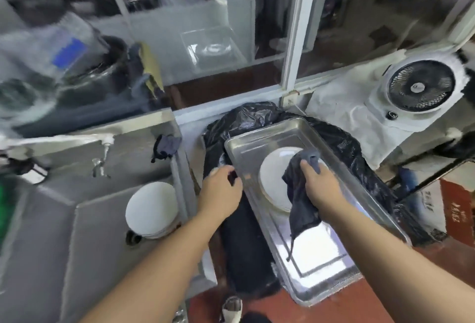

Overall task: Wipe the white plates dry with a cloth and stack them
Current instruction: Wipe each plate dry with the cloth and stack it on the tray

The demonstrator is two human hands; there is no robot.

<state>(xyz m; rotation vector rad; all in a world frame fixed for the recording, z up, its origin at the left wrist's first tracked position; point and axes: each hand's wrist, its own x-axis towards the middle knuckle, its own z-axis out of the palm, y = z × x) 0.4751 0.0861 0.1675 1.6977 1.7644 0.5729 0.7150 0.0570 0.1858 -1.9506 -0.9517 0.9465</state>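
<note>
A stack of white plates (273,181) sits in a steel tray (316,250) laid over a bin lined with a black bag. My right hand (320,181) grips a dark grey cloth (299,199) above the stack's right side, and the cloth's tail hangs down over the tray. My left hand (222,189) hangs with loosely curled fingers just left of the tray's edge and holds nothing that I can see. Several more white plates (151,209) lie stacked in the steel sink (51,232) on the left.
The black bin bag (334,137) bulges around the tray. A faucet (102,158) and a dark rag (165,146) are at the sink's back wall. A white fan (420,86) stands at the right. Glass partitions rise behind. A shoe (231,308) shows on the red floor.
</note>
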